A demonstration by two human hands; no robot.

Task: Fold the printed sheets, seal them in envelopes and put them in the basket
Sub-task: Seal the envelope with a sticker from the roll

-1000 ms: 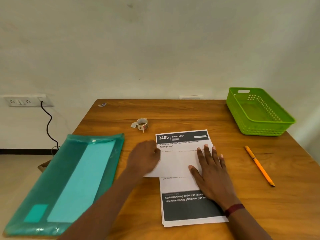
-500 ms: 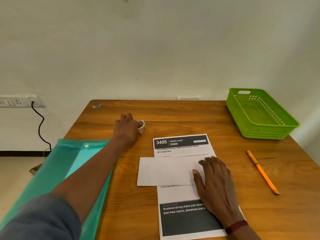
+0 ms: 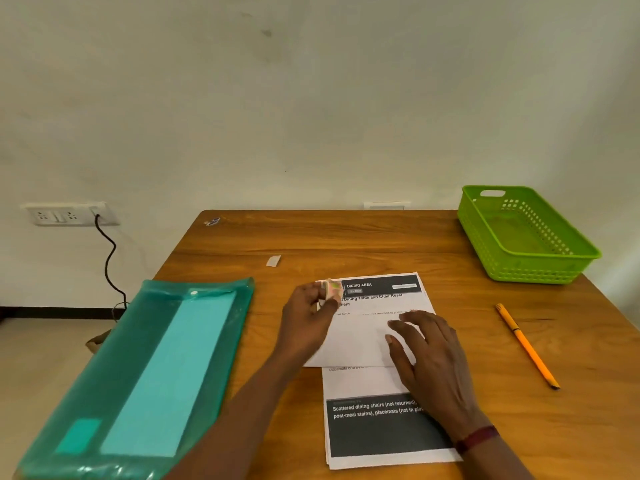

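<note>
- The printed sheets [image 3: 375, 433] lie in a stack on the near middle of the wooden table [image 3: 381, 242], the dark "DINING AREA" header at their far end.
- A white envelope [image 3: 360, 341] lies crosswise on the sheets' upper half, its left end sticking out past their left edge.
- The right hand [image 3: 427, 356] rests on the envelope's right part, fingers slightly apart and lightly bent, tips touching the paper; a dark red band [image 3: 476, 438] circles the wrist.
- The left hand [image 3: 306, 315] hovers at the sheets' far-left corner, fingers curled and pinching a small tape roll [image 3: 332, 289].
- A short strip of tape [image 3: 273, 260] lies on the wood just beyond the sheets, to their left.
- The green basket [image 3: 530, 268] stands well to the sheets' far right.
- An orange pencil [image 3: 526, 344] lies right of the sheets, apart from them.
- A teal folder [image 3: 138, 368] lies left of the sheets.
</note>
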